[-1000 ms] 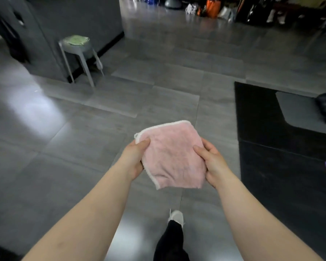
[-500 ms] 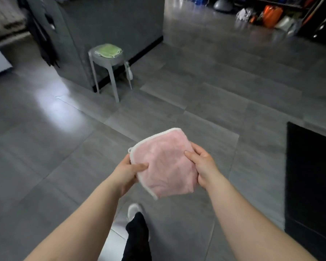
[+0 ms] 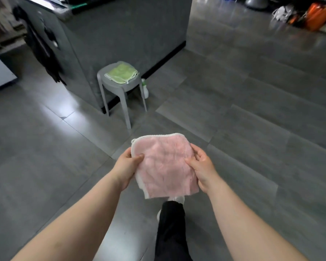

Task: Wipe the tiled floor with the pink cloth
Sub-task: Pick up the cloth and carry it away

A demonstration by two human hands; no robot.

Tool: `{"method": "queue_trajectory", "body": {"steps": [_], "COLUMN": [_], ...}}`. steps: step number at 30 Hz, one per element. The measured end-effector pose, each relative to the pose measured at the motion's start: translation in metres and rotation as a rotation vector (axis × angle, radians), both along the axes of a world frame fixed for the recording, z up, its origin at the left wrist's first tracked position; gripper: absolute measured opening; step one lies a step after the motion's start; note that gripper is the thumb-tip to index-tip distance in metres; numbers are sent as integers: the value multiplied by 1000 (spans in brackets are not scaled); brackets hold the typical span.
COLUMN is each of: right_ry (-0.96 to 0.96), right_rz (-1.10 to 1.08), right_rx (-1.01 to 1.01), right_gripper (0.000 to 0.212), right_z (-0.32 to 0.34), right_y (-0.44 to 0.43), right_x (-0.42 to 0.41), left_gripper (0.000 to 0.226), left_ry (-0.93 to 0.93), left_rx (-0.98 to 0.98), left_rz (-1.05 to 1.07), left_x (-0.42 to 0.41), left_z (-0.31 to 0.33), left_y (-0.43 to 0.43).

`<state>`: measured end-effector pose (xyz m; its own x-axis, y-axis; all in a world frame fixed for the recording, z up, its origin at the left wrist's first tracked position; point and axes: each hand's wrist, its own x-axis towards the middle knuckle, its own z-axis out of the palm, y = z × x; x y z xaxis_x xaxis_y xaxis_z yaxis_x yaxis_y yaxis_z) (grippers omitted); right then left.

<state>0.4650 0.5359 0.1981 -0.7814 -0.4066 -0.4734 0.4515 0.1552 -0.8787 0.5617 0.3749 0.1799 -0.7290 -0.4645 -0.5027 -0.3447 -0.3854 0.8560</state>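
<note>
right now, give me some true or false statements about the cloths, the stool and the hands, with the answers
1. The left hand and the right hand both hold the pink cloth. True.
2. A green cloth lies on the stool. True.
3. The pink cloth is pressed flat on the floor. False: it is held up in the air above it.
4. The stool stands on a black mat. False: it stands on the grey tiled floor.

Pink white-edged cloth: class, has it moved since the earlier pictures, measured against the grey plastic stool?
Yes. The pink white-edged cloth, gripped by the left hand and right hand, has come closer to the grey plastic stool.
</note>
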Motion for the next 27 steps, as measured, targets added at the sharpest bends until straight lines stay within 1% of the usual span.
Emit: {"method": "queue_trajectory", "body": {"steps": [4, 7, 9, 11, 16, 18, 22, 23, 25, 26, 27], "right_ry": [-14, -10, -1, -10, -10, -7, -28, -26, -25, -29, -37], "right_rz": [82, 172, 234, 299, 407, 429, 434, 437, 432, 429, 421], "right_rx": [20, 74, 136, 153, 180, 221, 267, 283, 308, 301, 282], "right_gripper": [49, 51, 55, 60, 58, 57, 52, 51, 47, 45, 41], "right_z": [-16, -22, -20, -20, -40, -57, -99, -110, -129, -139, -147], "right_y": [-70, -125, -161, -196, -291, -333, -412, -431, -463, -479, -494], "right_x": [-105, -183, -225, -262, -335, -363, -409, -420, -438, -448, -457], "left_gripper": [21, 20, 19, 20, 20, 20, 16, 18, 33, 29, 17], "left_ry": [-24, -49, -83, -115, -192, -222, -281, -305, -337, -329, -324], "left_rx": [-3, 9, 27, 27, -16, -40, -75, -101, -153, -180, -212], "left_rz": [101, 171, 211, 251, 351, 396, 415, 407, 384, 389, 399], "left_x": [-96, -159, -192, -221, -289, -318, -372, -385, -410, -422, -433], "left_z": [-18, -19, -21, -26, -52, -66, -99, -105, -119, -127, -130], "left_y": [-65, -107, -135, -164, -253, -292, -369, -386, -419, -435, -449]}}
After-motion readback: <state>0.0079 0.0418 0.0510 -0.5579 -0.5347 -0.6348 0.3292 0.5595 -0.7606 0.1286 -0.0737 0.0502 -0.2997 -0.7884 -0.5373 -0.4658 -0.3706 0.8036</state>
